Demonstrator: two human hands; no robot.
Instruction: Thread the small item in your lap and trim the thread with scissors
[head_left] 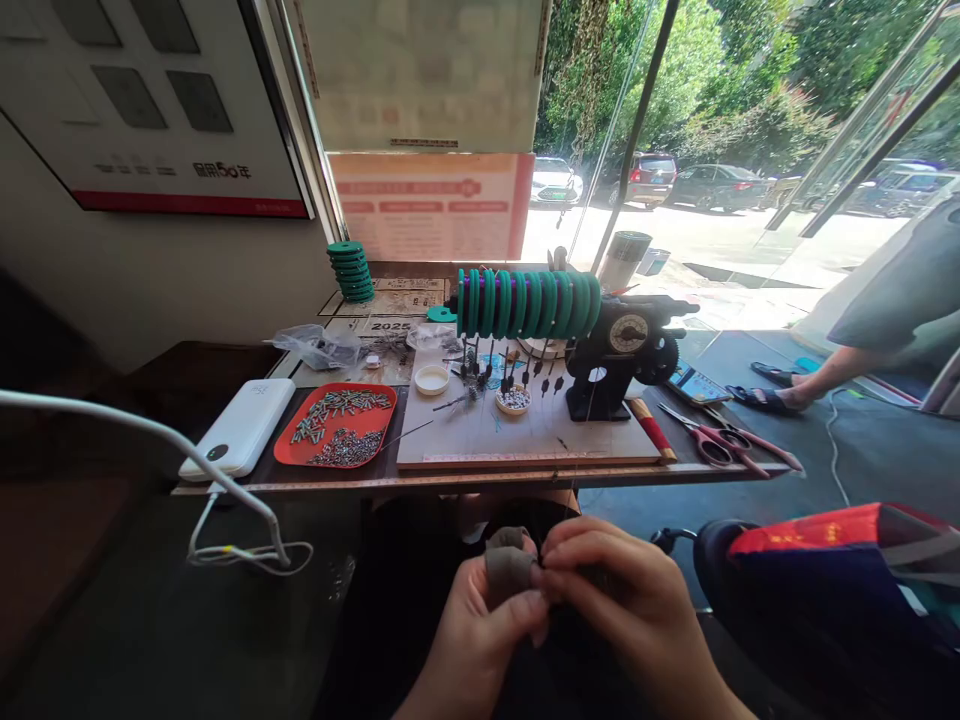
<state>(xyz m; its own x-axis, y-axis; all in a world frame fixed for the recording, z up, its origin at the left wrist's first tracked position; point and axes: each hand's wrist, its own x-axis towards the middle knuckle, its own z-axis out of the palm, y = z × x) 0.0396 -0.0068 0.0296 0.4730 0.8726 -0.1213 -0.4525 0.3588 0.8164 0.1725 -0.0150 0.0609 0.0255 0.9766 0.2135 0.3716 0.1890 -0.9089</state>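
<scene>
Both of my hands meet in front of my lap, below the table's front edge. My left hand (487,620) is closed, with grey-green wraps (510,565) around its fingers. My right hand (622,580) pinches at the left fingertips; whatever lies between the fingers is too small to make out. A thin thread seems to run up from the fingertips toward the table. Beyond them a black stand (598,390) with a dial carries a row of green discs (529,305), and small dark weights (510,382) hang beneath.
On the table (300,487) are a red tray (283,445) of metal parts, a white power bank (240,430), a bead dish (514,400), a white dish (432,380) and scissors (709,440). A bag (825,590) is at right; a person's leg (840,375) stands beyond.
</scene>
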